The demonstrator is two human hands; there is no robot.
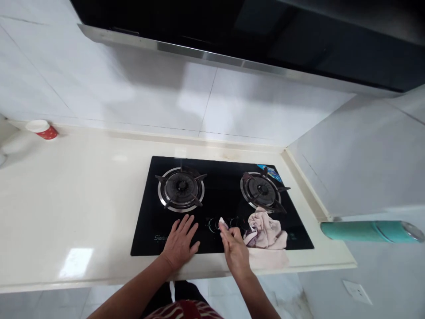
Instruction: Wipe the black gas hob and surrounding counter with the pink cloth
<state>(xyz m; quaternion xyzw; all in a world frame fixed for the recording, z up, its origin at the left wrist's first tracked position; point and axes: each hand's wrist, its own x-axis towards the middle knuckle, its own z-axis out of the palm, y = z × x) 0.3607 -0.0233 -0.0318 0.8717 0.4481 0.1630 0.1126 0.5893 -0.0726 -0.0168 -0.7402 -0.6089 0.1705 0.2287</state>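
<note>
A black glass gas stove with two burners is set into the pale counter. My left hand lies flat on its front left part, fingers spread, just below the left burner. At the front middle, my right hand pinches a bit of pale pink cloth against the left control knob. Most of the cloth lies bunched to the right of this hand, below the right burner, and hangs onto the counter's front strip. The second knob is partly hidden by my right hand.
A black range hood hangs low over the stove. On the counter, a red and white paper cup leans over at the far left. A teal cylinder with a metal end juts out at the right edge, beside the wall.
</note>
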